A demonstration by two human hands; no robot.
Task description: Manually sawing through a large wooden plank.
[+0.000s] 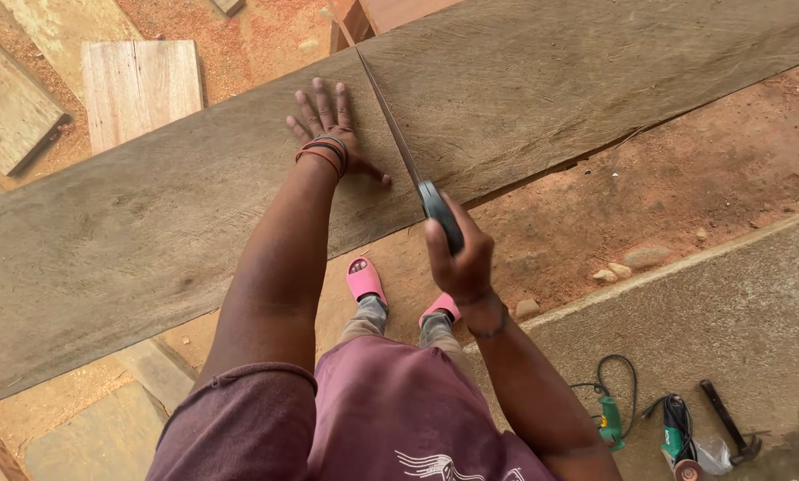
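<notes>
A long, wide grey wooden plank (176,223) runs across the view at waist height. My left hand (332,125) lies flat on it, fingers spread, with bangles on the wrist. My right hand (457,254) grips the dark handle of a hand saw (399,142). Its thin blade lies edge-on across the plank, just right of my left thumb, reaching to the plank's far edge.
Below are red earth, my feet in pink slippers (364,279), and a concrete slab (729,321) at right with two green power tools (610,423), a cable and a hammer (729,428). Loose boards (141,85) lie on the ground at upper left.
</notes>
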